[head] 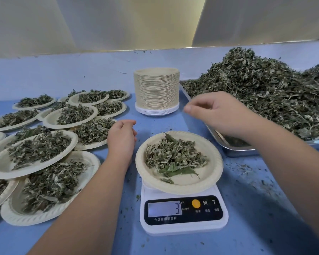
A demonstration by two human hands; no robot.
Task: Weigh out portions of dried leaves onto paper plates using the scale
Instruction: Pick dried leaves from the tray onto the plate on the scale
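Topping up the portion looks like the step in hand, and it goes best in small pinches: a few leaves dropped onto the middle of the paper plate [179, 183] so nothing slides over its rim, then a pause while the scale [183, 212] settles; its display [164, 208] shows what looks like a 3.

In the head view, the scale sits near the front edge of the blue table [265, 208], roughly at its middle, with the plate resting on it and a loose mound of dried leaves [174, 158] on the plate. The right hand [221, 113] hovers just beyond the plate's far rim, over the near corner of the metal tray [234, 150], fingers curled in a pinch; whether it holds any leaves cannot be told. The tray's big heap of leaves [265, 92] lies just right of that hand. The left hand [122, 137] rests loosely closed and apparently empty on the table just left of the plate, beside the filled plates [37, 150] crowding the left edge. A stack of empty plates [156, 91] stands behind the scale.
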